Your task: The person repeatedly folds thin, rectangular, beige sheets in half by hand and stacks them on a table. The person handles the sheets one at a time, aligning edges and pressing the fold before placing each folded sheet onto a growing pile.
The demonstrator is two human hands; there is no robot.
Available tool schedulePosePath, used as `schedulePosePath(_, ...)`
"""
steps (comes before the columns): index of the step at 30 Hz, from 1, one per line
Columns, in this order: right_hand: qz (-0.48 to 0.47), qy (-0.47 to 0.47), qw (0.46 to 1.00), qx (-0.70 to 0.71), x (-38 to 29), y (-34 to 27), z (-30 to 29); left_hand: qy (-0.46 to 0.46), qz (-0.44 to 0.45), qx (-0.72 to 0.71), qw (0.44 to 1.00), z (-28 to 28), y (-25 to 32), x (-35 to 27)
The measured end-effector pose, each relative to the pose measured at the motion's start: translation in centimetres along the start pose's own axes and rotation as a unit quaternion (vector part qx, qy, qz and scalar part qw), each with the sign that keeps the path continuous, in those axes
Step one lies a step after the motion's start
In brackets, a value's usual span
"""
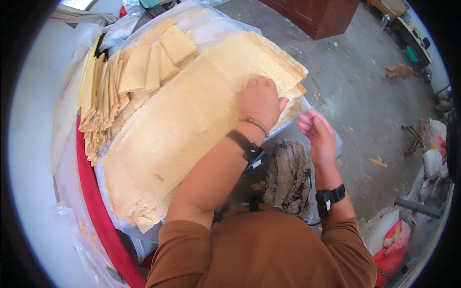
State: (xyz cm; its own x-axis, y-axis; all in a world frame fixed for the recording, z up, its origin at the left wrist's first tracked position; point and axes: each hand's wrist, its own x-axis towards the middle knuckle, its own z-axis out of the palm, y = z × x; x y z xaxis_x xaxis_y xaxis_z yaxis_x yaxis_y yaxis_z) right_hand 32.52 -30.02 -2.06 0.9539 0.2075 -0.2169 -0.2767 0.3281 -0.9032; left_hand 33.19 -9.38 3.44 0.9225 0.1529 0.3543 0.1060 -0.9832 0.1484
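A broad stack of thin, pale-yellow flatbread-like sheets lies slantwise before me, its edges ragged and flaky. My left hand rests on top towards the stack's right end, thumb out to the side. Its fingertips are bent down and hidden, so whether they grip the top sheet does not show. My right hand is raised off the stack's near right corner, palm turned inward, fingers loosely curled with nothing in them. Beyond the stack lie folded flat pieces of the same material, and several folded sheets stand on edge at the left.
Clear plastic sheeting covers the work surface beneath the stack. A red strip runs along its left side by the wall. My knee is close below the near edge. A brown wooden cabinet stands on the crumb-strewn floor.
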Motion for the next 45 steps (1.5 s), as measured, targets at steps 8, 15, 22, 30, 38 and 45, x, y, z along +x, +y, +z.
schedulePosePath(8,0.014,0.020,1.000,0.018,-0.4,1.1,-2.8,-0.009,0.056,0.060,0.997,2.4,-0.7,0.4)
schedulePosePath(15,-0.140,-0.059,0.982,-0.117,-1.5,-0.7,0.1,0.124,-0.075,-0.057,0.988,-0.9,-4.3,-0.1)
schedulePosePath(22,-0.462,-0.234,0.774,-0.364,-2.6,-5.3,8.8,0.292,-0.171,-0.300,0.892,-6.3,-9.1,-1.5)
schedulePosePath(30,-0.367,-0.311,0.806,-0.344,-2.5,-1.3,15.6,0.341,-0.250,-0.503,0.754,-13.0,-12.2,-10.5)
schedulePosePath(38,-0.399,-0.343,0.715,-0.461,-1.4,2.1,16.2,0.311,-0.424,-0.731,0.435,-8.7,-9.7,-21.6)
schedulePosePath(45,-0.427,-0.278,0.600,-0.616,-1.8,2.7,16.7,0.344,-0.441,-0.706,0.435,-12.0,-11.6,-29.6)
